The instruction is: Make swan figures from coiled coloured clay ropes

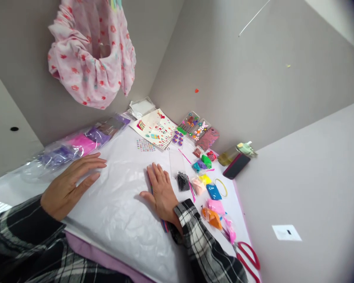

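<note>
My left hand (72, 186) is over the left edge of a wrinkled white plastic sheet (115, 212), its fingers stretched out and holding nothing. My right hand (161, 192) lies palm down near the sheet's right side, fingers spread. Part of something with coloured stripes (164, 225) shows beside my right wrist; the rest is hidden. Close to the right fingertips are a black packet (183, 181) and a clear flat piece (176, 162). A sheet of tiny coloured gems (146, 145) lies beyond both hands.
Bagged purple and pink material (84, 144) lies left. Coloured clay packets (214, 192), a yellow ring (221, 187), red-handled scissors (247, 255) and a dark phone (236, 166) line the right. Decorated phone cases (201, 129) and a printed card (156, 127) are behind. Pink cloth (88, 74) hangs above.
</note>
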The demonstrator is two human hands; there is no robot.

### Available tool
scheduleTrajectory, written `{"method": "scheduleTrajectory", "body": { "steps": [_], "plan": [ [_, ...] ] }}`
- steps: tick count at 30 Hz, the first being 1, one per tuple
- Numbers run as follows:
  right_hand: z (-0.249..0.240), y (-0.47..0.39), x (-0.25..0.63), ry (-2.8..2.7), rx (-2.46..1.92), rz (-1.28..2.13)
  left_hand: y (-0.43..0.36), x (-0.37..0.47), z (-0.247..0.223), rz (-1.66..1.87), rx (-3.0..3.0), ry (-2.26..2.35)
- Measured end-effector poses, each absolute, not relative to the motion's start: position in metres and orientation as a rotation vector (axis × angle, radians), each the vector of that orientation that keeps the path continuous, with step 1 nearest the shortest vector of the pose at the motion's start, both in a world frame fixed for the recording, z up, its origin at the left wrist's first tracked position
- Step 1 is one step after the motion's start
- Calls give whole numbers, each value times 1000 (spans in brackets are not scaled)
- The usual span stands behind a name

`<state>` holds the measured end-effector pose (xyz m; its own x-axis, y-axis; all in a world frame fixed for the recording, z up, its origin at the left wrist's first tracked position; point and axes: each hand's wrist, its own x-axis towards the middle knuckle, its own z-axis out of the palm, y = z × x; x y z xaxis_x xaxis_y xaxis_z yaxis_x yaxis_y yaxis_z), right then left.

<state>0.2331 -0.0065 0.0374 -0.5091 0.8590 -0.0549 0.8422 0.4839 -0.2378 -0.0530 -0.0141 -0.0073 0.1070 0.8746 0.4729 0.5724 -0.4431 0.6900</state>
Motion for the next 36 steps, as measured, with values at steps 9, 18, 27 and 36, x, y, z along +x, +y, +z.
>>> {"method": "scheduleTrajectory", "body": {
  "steps": [9, 18, 27, 36],
  "plan": [
    [42, -32, 198, -2819, -1096, 402, -11, -57, -10, 1184, 2142, 1428],
    [83, -42, 293, -2314, -1374, 368, -29, -19, 24, 962, 2536, 1172],
    [30, -56, 264, -2567, -1557, 147, 26, 48, 21, 520, 2707, 869],
    [31, -75, 256, -2652, -1400, 234, 41, 32, 21, 554, 2669, 784]
  ]
}}
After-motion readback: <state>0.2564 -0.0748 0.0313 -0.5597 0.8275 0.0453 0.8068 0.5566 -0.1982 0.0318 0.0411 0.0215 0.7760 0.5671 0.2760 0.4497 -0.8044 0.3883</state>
